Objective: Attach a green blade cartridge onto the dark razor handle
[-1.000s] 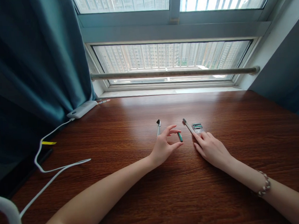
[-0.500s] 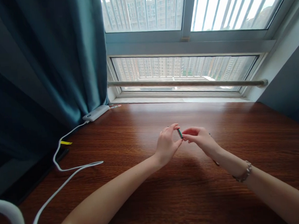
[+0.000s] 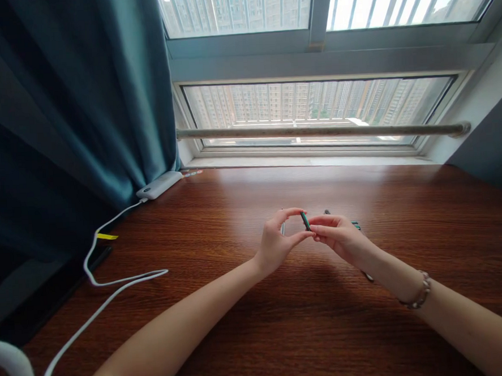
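Observation:
My left hand [image 3: 275, 243] pinches a slim green-and-black piece [image 3: 306, 221] by its ends, thumb below and fingers above. The piece stands slightly tilted over the table. From the right, my right hand [image 3: 339, 233] meets its side with thumb and fingertips pressed together; what these fingers hold, if anything, is too small to make out. Just beyond the right hand are several small dark and green things [image 3: 356, 225], partly hidden by it. Behind the left hand a thin pale object [image 3: 283, 228] shows in part.
The brown wooden table [image 3: 225, 325] reaches to the window ledge. At the left, a white power bank [image 3: 160, 185] with a white cable [image 3: 112, 284] lies beside a blue curtain [image 3: 143, 92]. A yellow strip [image 3: 107, 236] lies near the cable. A rail [image 3: 315, 131] crosses the window.
The view has shifted a little. The green-and-black piece has turned slightly, and its narrow side now faces me. More of the small things beyond my right hand shows.

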{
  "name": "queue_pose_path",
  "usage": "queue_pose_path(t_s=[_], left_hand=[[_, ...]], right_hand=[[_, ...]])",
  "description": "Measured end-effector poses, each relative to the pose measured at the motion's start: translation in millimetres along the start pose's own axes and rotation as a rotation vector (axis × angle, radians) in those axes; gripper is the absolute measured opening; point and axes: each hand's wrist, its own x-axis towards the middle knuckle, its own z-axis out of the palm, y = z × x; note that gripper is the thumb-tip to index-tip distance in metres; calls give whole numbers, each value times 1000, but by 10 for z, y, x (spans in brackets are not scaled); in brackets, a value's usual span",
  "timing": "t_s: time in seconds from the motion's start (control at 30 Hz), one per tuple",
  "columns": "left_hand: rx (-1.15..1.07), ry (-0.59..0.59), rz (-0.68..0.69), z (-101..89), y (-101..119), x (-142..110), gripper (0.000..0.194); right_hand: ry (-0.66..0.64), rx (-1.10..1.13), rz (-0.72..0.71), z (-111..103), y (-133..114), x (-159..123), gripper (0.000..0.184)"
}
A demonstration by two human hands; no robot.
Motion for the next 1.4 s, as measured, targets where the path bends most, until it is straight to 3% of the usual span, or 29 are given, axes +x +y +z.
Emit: queue_pose_path(t_s=[0.13, 0.27, 0.37, 0.43, 0.5, 0.63, 0.73, 0.87, 1.1, 1.4], left_hand=[[37, -12, 46, -14, 51, 11, 36], [120, -28, 139, 2, 85, 9, 31], [112, -45, 147, 24, 88, -2, 30], [29, -40, 70, 37, 77, -6, 36], [-126, -37, -95, 49, 59, -4, 44], [-513, -129, -410, 80, 42, -1, 31], [-637, -149, -446, 104, 79, -19, 26], [-627, -128, -442, 112, 151, -47, 30], [-564, -31, -332, 71, 226, -18, 36], [-717, -95, -428, 82, 206, -23, 39]], right_hand=[[13, -20, -7, 19, -11, -19, 27], [65, -176, -101, 59, -39, -63, 33], [66, -191, -122, 101, -53, -91, 29], [58, -127, -135, 121, -49, -98, 25], [75, -93, -186, 124, -37, -98, 22], [161, -177, -346, 84, -12, -94, 18], [173, -389, -528, 49, -12, -113, 16], [152, -657, -695, 47, -33, -158, 16], [74, -580, -661, 87, -53, -156, 40], [-106, -538, -600, 17, -109, -108, 37]])
